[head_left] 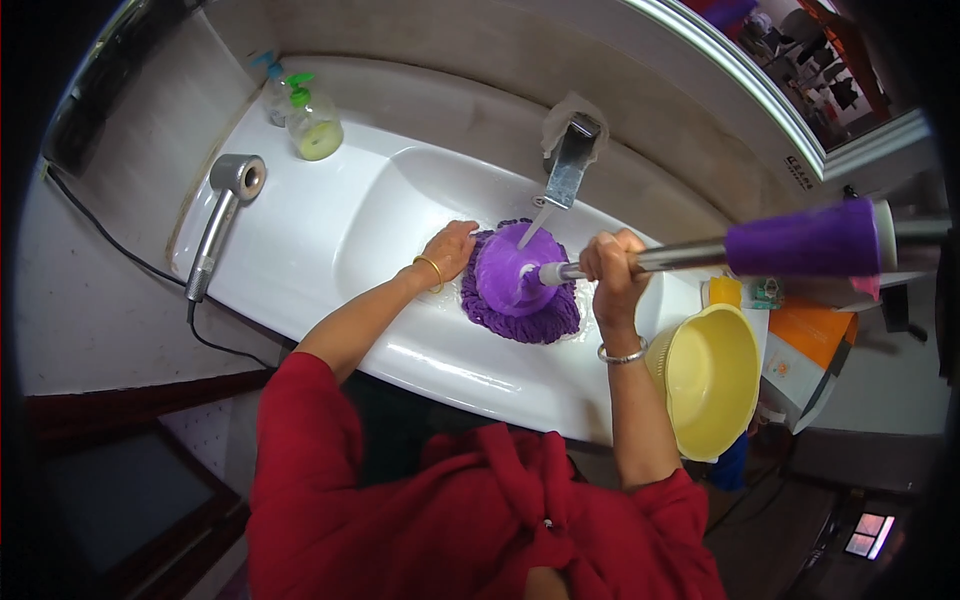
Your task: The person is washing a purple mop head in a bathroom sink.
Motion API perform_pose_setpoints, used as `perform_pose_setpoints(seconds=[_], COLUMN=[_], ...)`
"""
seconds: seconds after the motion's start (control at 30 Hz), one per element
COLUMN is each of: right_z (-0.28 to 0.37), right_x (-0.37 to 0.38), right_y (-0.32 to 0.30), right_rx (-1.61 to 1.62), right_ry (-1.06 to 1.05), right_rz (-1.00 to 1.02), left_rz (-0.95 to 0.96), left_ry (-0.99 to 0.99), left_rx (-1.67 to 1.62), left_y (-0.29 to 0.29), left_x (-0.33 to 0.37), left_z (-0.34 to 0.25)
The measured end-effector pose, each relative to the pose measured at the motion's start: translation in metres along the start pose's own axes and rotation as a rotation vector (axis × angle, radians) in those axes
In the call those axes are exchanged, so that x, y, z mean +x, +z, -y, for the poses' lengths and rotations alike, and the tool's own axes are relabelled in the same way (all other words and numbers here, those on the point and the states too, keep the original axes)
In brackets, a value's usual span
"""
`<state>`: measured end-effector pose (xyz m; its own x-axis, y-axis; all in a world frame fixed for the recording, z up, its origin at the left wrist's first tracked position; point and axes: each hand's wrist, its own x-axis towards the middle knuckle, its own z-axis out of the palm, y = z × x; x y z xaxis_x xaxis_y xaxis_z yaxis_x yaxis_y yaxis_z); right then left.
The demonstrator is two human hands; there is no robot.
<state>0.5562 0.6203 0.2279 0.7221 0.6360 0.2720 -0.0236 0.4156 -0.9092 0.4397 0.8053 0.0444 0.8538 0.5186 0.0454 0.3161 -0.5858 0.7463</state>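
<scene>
A purple mop [520, 272] with a round plastic head and a shaggy fringe lies in the white sink basin [385, 215]. Water runs from the metal faucet [574, 165] onto the mop head. Around the mop's metal pole, close above the head, my right hand [612, 262] is wrapped; the pole extends off to the right with a purple sleeve on it. My left hand [452, 248] is at the left edge of the fringe, seemingly touching it. Its fingers lie together and stretched out, with nothing gripped.
On the left of the counter lies a grey hair dryer [226, 215] with a black cord. Two pump bottles [313, 125] stand at the back left. A yellow plastic basin [710, 375] sits at the right end, near an orange and white box [812, 340]. A mirror [800, 60] hangs behind.
</scene>
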Motion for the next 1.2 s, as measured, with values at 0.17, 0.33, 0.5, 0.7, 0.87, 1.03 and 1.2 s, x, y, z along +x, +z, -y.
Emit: perform_pose_setpoints(seconds=[0.17,0.33,0.5,0.7,0.87,1.03,1.2], right_z=[-0.012,-0.003,0.008,-0.039,-0.051,-0.062,-0.060], right_x=[0.002,0.006,0.008,0.018,0.024,0.033,0.034], right_y=[0.014,0.022,0.045,0.036,0.053,0.071,0.072], right_rx=[-0.109,-0.225,-0.166,-0.282,-0.369,-0.416,-0.503], right_ry=[0.040,0.080,0.075,0.068,0.045,-0.052,-0.104], right_rz=[0.036,0.198,0.174,0.108,0.190,0.242,0.268], left_rz=[-0.016,0.275,0.382,0.545,0.624,0.675,0.416], left_ry=[0.222,0.274,0.243,0.109,0.084,0.095,0.236], left_rx=[0.052,0.410,0.402,0.476,0.376,0.198,0.036], left_y=[-0.007,-0.020,-0.026,0.013,0.024,0.034,0.051], left_x=[-0.006,-0.025,-0.033,-0.011,-0.010,-0.007,-0.010], left_z=[-0.055,-0.084,-0.106,-0.086,-0.053,-0.028,-0.009])
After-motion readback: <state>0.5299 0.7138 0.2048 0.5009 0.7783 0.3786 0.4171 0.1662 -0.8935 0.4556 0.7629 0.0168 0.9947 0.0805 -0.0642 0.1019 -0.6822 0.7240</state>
